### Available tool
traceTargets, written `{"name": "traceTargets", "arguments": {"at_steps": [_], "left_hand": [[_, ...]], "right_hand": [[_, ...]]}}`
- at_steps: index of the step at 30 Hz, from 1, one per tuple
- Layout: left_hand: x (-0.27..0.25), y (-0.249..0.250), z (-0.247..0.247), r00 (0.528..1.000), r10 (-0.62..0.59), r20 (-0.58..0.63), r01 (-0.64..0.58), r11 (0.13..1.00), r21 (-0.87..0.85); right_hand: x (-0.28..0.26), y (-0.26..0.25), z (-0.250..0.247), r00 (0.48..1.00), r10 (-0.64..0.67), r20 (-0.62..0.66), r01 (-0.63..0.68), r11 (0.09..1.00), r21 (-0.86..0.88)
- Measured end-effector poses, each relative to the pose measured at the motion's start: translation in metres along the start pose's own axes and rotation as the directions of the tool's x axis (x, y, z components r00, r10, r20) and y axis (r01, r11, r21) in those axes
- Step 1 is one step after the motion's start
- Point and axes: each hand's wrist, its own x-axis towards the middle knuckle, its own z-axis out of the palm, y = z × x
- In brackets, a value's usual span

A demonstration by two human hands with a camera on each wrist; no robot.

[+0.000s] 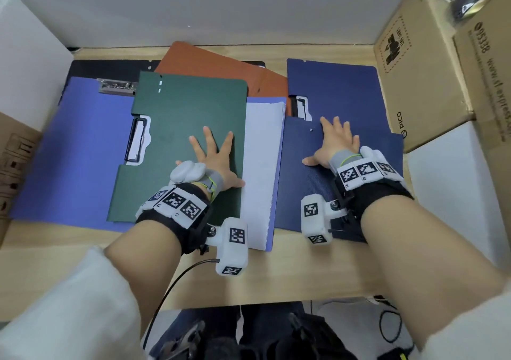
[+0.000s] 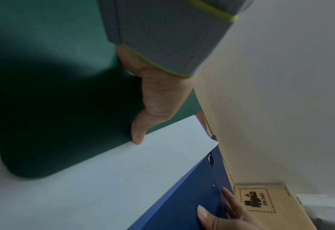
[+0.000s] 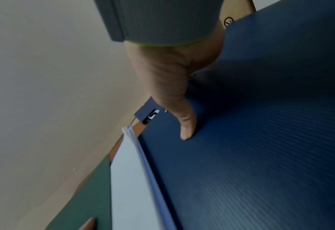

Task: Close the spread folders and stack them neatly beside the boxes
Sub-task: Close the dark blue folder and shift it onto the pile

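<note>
Desk [image 1: 276, 276] with 5 folders spread across it. Cardboard boxes [image 1: 420, 83] stand at the right, against the wall. Largest, the periwinkle folder [image 1: 69, 152] lies open at left, white paper [image 1: 260, 166] on its right half. The navy folder [image 1: 331, 88] lies just beside the boxes. The green folder [image 1: 188, 116] overlaps the periwinkle one; an orange folder [image 1: 210, 63] and a black one [image 1: 110, 67] show behind. Left hand [image 1: 218, 157] rests flat on green, fingers splayed wide. Right hand [image 1: 336, 144] rests flat on navy, fingers likewise spread.
</note>
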Motion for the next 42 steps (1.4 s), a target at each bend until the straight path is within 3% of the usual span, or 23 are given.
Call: {"name": "traceTargets", "arguments": {"at_steps": [9,13,16,21,23,25,26,28,30,32,33,36,39,42], "left_hand": [[-0.001,0.000,0.003,1.000,-0.022,0.008,0.021,0.997,0.072],[-0.001,0.006,-0.002,0.996,-0.087,0.023,0.085,0.993,0.080],[-0.004,0.024,-0.016,0.992,-0.124,0.022,0.123,0.991,0.046],[-0.019,0.049,-0.051,0.978,-0.188,0.092,0.187,0.982,0.018],[-0.029,0.063,-0.066,0.979,-0.142,0.146,0.146,0.989,-0.021],[-0.036,0.077,-0.077,0.983,0.020,0.184,0.028,0.967,-0.254],[-0.041,0.083,-0.081,0.973,0.114,0.199,-0.003,0.875,-0.483],[-0.055,0.101,-0.090,0.926,0.292,0.239,0.050,0.532,-0.845],[-0.067,0.118,-0.101,0.856,0.461,0.234,0.117,0.267,-0.957],[-0.073,0.133,-0.112,0.799,0.571,0.190,0.128,0.147,-0.981],[-0.073,0.137,-0.117,0.804,0.570,0.171,0.121,0.124,-0.985],[-0.068,0.144,-0.129,0.832,0.521,0.189,0.124,0.158,-0.980],[-0.064,0.144,-0.138,0.820,0.537,0.198,0.036,0.297,-0.954],[-0.067,0.141,-0.141,0.902,0.426,0.073,-0.091,0.352,-0.931]], "right_hand": [[0.000,0.011,-0.018,0.992,0.021,-0.128,-0.030,0.997,-0.066],[-0.016,0.012,-0.048,0.982,0.086,-0.169,-0.076,0.995,0.067],[-0.031,0.009,-0.074,0.949,0.145,-0.279,-0.092,0.976,0.195],[-0.048,0.006,-0.107,0.898,0.230,-0.375,-0.044,0.895,0.443],[-0.052,0.005,-0.115,0.879,0.261,-0.400,-0.023,0.860,0.510],[-0.060,0.001,-0.122,0.848,0.290,-0.443,-0.001,0.838,0.546],[-0.065,-0.002,-0.126,0.840,0.290,-0.459,0.011,0.836,0.548],[-0.072,-0.009,-0.132,0.848,0.248,-0.468,0.032,0.858,0.512],[-0.079,-0.016,-0.135,0.867,0.160,-0.472,0.100,0.872,0.480],[-0.087,-0.022,-0.135,0.879,0.064,-0.473,0.185,0.868,0.462],[-0.091,-0.025,-0.133,0.882,0.024,-0.471,0.218,0.865,0.452],[-0.100,-0.029,-0.126,0.892,-0.047,-0.449,0.281,0.836,0.471],[-0.107,-0.034,-0.117,0.898,-0.120,-0.422,0.340,0.799,0.496],[-0.116,-0.044,-0.109,0.883,-0.208,-0.421,0.412,0.771,0.485]]}}
